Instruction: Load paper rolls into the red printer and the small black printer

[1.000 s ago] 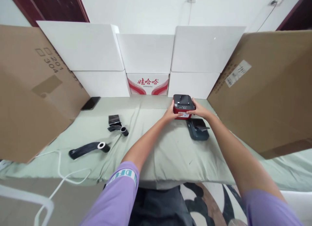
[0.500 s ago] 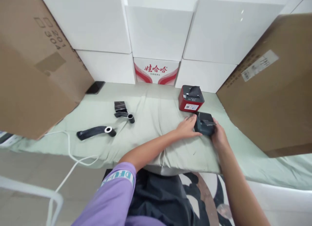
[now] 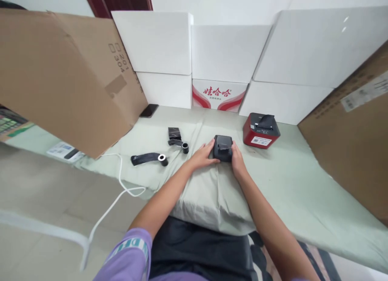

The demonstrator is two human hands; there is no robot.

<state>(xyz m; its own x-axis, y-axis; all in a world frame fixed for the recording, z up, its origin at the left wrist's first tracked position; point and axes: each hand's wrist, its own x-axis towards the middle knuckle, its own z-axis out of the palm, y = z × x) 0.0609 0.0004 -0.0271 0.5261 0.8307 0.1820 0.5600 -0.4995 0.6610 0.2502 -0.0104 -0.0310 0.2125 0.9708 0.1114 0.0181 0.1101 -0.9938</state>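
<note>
Between my two hands is a small black receipt printer (image 3: 223,153), with a strip of dark film coming out of its top. My left hand (image 3: 203,156) presses on its left side and my right hand (image 3: 238,159) on its right side. To the right, apart from my hands, stands a red and black receipt printer (image 3: 258,137), also with dark film at its slot. Left of my left hand lie two black rolls partly unwound, the nearer roll (image 3: 163,160) and the farther roll (image 3: 184,147).
Cardboard boxes stand at the left (image 3: 91,83) and right (image 3: 357,151). White boxes (image 3: 232,52) line the back. A phone (image 3: 149,110) lies by the left carton. A white cable (image 3: 120,172) hangs over the edge of the cloth-covered table (image 3: 287,192).
Both hands have moved left with the black printer, away from the red one and nearer the rolls. The camera view has turned somewhat to the left.
</note>
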